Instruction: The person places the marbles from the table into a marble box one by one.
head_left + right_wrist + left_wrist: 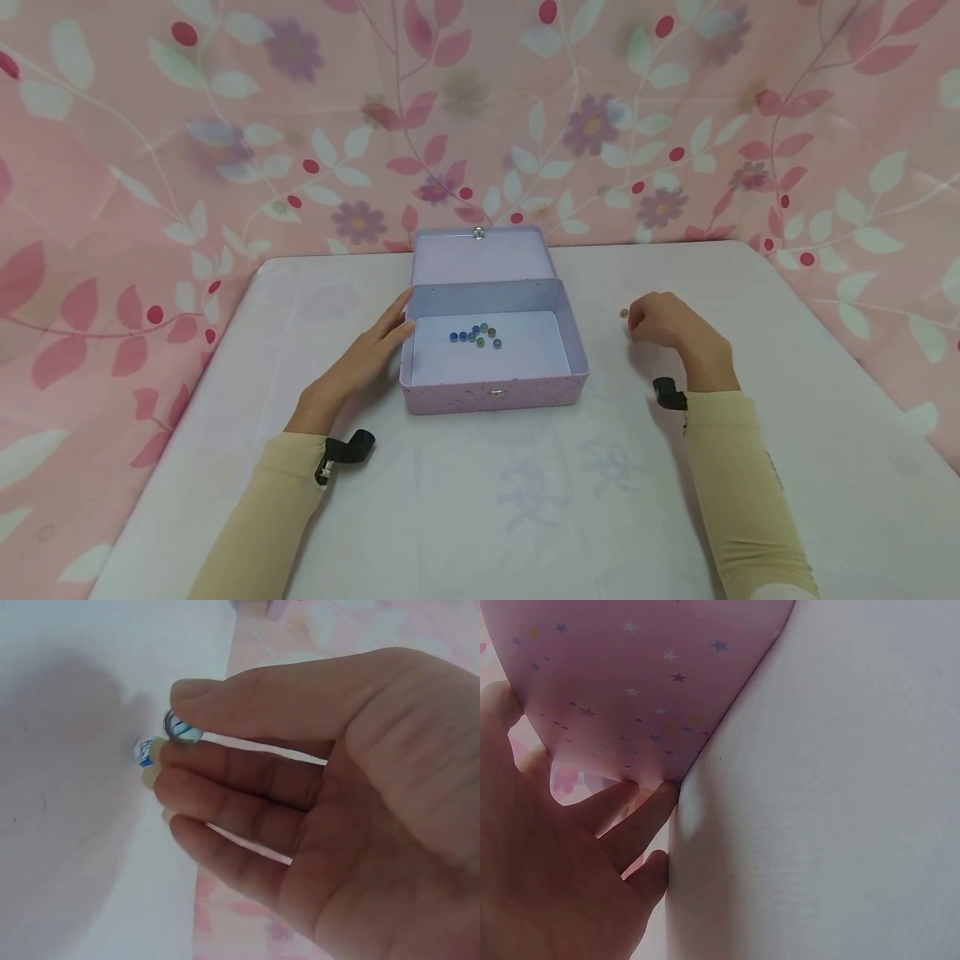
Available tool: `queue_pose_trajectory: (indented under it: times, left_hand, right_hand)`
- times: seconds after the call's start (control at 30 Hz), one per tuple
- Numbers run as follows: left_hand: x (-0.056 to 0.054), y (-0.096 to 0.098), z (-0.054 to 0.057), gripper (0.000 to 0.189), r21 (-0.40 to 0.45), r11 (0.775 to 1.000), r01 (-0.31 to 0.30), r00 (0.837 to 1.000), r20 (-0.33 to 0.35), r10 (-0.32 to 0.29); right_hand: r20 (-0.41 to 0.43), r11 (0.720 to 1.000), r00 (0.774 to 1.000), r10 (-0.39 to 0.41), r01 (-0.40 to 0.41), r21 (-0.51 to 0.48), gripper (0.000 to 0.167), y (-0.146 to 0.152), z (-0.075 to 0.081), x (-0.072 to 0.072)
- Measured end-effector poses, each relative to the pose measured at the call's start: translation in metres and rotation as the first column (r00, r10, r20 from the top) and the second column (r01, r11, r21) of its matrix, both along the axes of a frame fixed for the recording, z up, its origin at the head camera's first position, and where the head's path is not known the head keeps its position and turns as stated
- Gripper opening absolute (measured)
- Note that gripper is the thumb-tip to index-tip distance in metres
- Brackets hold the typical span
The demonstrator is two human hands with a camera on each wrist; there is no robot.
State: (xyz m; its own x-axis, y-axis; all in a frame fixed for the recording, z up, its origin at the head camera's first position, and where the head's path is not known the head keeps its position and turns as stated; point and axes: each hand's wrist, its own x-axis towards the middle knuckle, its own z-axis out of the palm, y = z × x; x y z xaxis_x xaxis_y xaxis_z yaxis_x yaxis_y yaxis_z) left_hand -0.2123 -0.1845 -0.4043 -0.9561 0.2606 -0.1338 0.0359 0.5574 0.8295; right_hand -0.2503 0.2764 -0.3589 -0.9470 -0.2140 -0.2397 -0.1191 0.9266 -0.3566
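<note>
An open lilac tin box (pixel 491 396) stands on the table, its lid (pixel 483 257) tipped back. Several glass marbles (pixel 481 342) lie loose on its floor. My left hand (pixel 360 358) rests against the box's left wall, and in the left wrist view its fingertips touch the star-printed side (pixel 630 690). To the right of the box, my right hand (pixel 667 325) is low over the table. Its thumb and forefinger pinch a glass marble (pixel 182 729). A second marble, blue and white (pixel 143 752), sits on the cloth just beyond those fingertips.
A white cloth (pixel 480 500) with faint prints covers the table. Behind it hangs a pink floral curtain (pixel 480 108), close to the raised lid. The box has a small metal clasp (pixel 496 392) at its front.
</note>
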Motion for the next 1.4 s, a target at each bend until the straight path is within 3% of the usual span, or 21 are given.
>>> queue_pose_trajectory:
  times: [0.23,0.47,0.63,0.8,1.17,1.4]
  left_hand:
    - [-0.001,-0.001,-0.001,0.056,0.004,1.000,0.012,1.000,-0.006,-0.012]
    - [0.000,0.000,0.000,0.056,0.001,1.000,0.002,1.000,0.002,-0.002]
    - [0.001,0.001,0.001,0.056,-0.008,1.000,0.000,1.000,0.003,0.000]
    - [-0.001,-0.001,-0.001,0.057,-0.009,1.000,-0.001,1.000,-0.007,0.001]
    - [-0.002,-0.001,-0.002,0.056,0.004,1.000,0.007,1.000,-0.015,-0.007]
    - [-0.002,0.000,-0.002,0.056,-0.001,1.000,0.003,1.000,-0.016,-0.003]
  right_hand:
    - [-0.104,0.992,0.994,0.035,-0.047,-0.118,0.007,-0.007,0.007,-0.004]
    - [-0.208,0.970,0.978,0.004,-0.054,-0.237,0.011,-0.019,0.016,0.000]
    - [-0.311,0.952,0.950,-0.011,-0.085,-0.294,0.010,-0.034,0.026,0.007]
    - [-0.399,0.922,0.916,0.036,-0.184,-0.340,0.008,-0.055,0.035,0.013]
    - [-0.339,0.898,0.928,0.155,-0.275,-0.344,0.011,-0.085,0.027,0.020]
    - [-0.298,0.908,0.923,0.244,-0.326,-0.264,0.013,-0.107,0.018,0.024]
